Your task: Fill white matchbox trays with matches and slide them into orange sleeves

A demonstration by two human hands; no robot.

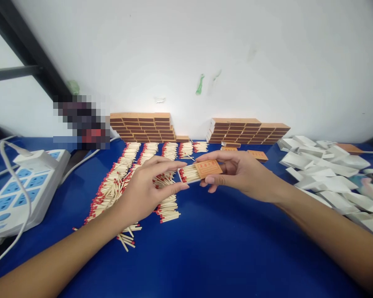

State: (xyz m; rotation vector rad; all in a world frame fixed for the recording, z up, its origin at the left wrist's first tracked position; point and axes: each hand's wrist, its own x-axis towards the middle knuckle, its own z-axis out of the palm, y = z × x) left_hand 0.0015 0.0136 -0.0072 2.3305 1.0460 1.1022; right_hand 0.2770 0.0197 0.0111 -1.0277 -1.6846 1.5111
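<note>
My right hand (236, 169) grips the orange printed sleeve (209, 167) of a matchbox between thumb and fingers. Out of its left end sticks the white inner tray (179, 175), filled with red-tipped matches (190, 173). The thumb and index finger of my left hand (155, 178) are at the two sides of this tray's outer end. The box is held partly open above the blue table (224, 240). Rows of loose matches (112, 186) lie behind and left of my left hand, which hides part of them.
Stacked matchboxes (143, 126) stand against the wall at left, with a second stack (248, 130) at right. A few single boxes (257, 156) lie before it. White empty trays (323, 165) are heaped on the right. A power strip (25, 186) with cables sits on the left.
</note>
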